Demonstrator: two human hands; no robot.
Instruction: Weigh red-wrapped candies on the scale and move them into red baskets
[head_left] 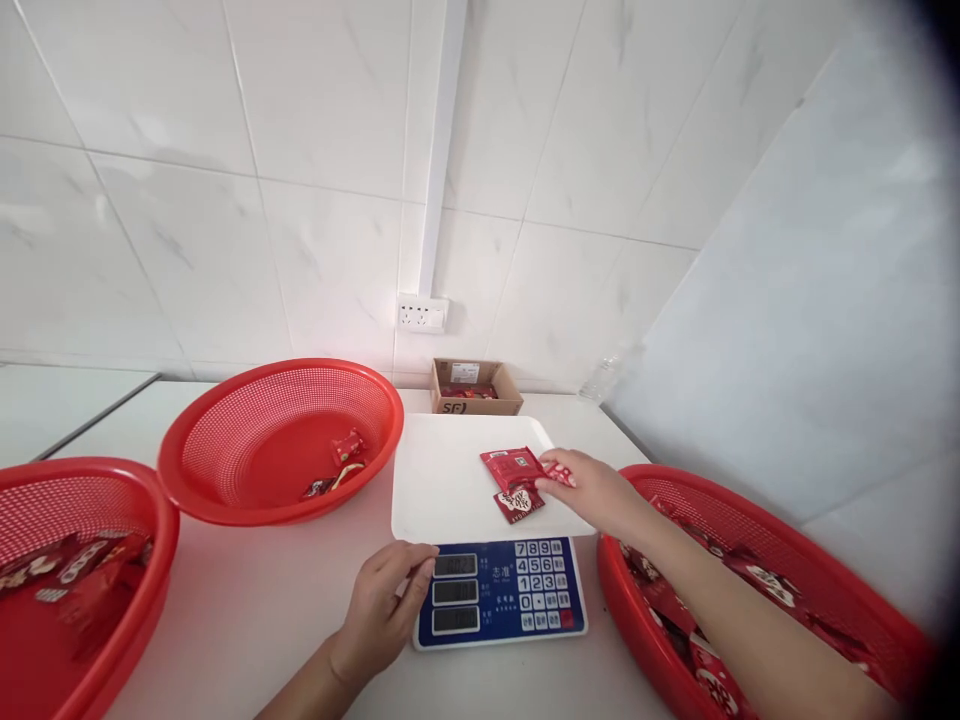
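My right hand (581,480) pinches a small red-and-white snack packet (559,472) above the white weighing tray (439,480). A larger red packet (511,466) and a dark red packet with a white cloud-shaped print (517,503) lie on the tray just left of those fingers. In front of the tray is the scale's blue keypad panel (502,625), with several grey displays whose digits are hard to read. At the panel's upper left corner is my left hand (379,605), fingers curled, thumb and index tips close together, nothing visible between them.
Red baskets stand around the scale: one at back left (217,420) with a few packets, one at left (161,590) and one at right (626,610) holding many. Behind the tray is a cardboard box (480,405) with packets. A clear plastic item (600,378) lies by the wall.
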